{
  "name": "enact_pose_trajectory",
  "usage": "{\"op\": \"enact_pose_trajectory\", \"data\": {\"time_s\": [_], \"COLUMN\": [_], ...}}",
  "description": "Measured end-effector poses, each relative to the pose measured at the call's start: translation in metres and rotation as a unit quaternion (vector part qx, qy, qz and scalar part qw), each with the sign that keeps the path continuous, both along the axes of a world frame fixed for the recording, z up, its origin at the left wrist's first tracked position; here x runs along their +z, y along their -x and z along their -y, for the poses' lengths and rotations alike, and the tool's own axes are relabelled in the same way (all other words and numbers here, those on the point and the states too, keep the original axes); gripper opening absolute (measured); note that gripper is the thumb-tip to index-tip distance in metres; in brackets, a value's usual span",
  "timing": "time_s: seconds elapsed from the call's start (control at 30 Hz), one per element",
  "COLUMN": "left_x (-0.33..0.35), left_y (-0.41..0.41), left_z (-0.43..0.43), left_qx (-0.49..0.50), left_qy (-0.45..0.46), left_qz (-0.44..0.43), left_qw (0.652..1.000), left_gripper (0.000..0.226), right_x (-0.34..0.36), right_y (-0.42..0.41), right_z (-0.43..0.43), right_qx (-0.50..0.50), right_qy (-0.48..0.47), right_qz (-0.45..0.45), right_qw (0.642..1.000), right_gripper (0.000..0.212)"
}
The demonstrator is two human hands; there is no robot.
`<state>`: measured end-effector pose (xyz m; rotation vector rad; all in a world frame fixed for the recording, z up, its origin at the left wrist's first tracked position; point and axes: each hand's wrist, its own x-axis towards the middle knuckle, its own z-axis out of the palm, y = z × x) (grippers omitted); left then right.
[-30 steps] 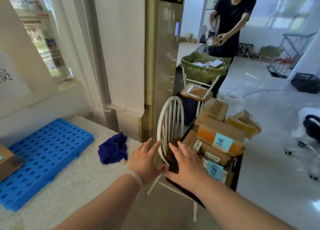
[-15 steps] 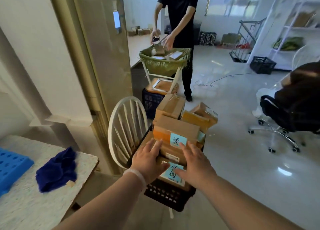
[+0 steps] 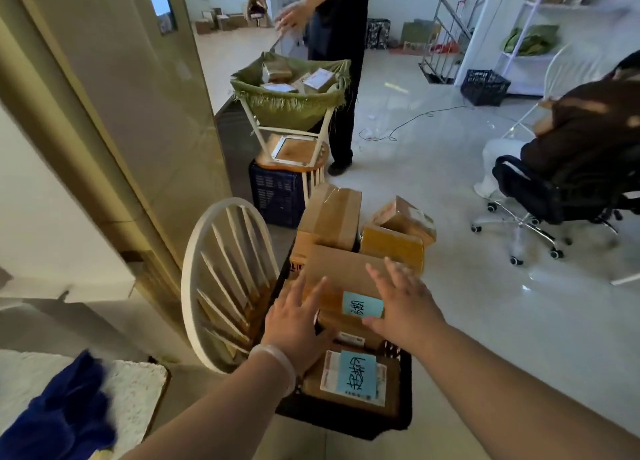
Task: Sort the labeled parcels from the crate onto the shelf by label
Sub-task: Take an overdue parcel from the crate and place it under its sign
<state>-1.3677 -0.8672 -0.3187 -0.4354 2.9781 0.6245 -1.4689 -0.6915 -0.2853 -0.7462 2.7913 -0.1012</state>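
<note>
Head view, parcel: the top parcel (image 3: 341, 269) lay across the middle of the heaped crate (image 3: 346, 423), with its blue label (image 3: 362, 304) facing you.
Head view, hands: your left hand (image 3: 294, 324) and right hand (image 3: 405, 307) were spread with straight fingers, flanking its near face and gripping nothing.
Handling: stiff taped cardboard, probably light. Clamping both ends would have suited you.

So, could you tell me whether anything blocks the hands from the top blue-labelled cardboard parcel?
Nothing visible does: the open left hand and right hand flank the brown cardboard parcel atop the black plastic crate.
</note>
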Motion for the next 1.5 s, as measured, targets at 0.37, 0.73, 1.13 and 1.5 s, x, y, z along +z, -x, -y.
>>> {"op": "enact_pose_trajectory", "data": {"time_s": [0.37,0.73,1.13,1.5], "left_x": [-0.027,-0.025,0.023,0.052], "left_y": [0.015,-0.011,-0.098,-0.255], "left_z": [0.021,-0.037,-0.089,-0.092], "left_qx": [0.018,0.155,0.360,0.498], "left_qy": [-0.033,-0.102,-0.351,-0.298], "left_qz": [0.074,0.034,-0.172,-0.272], "left_qw": [0.997,0.982,0.847,0.768], "left_gripper": [0.085,0.096,0.114,0.112], "right_x": [-0.004,0.003,0.011,0.034], "right_y": [0.054,0.062,-0.017,-0.176], "right_z": [0.018,-0.011,0.003,0.058], "right_qx": [0.079,0.058,0.106,0.416], "right_qy": [-0.083,0.075,0.193,0.202], "right_qz": [0.062,0.160,0.435,0.348], "right_qw": [0.991,0.983,0.873,0.815], "right_gripper": [0.104,0.097,0.096,0.083]}}
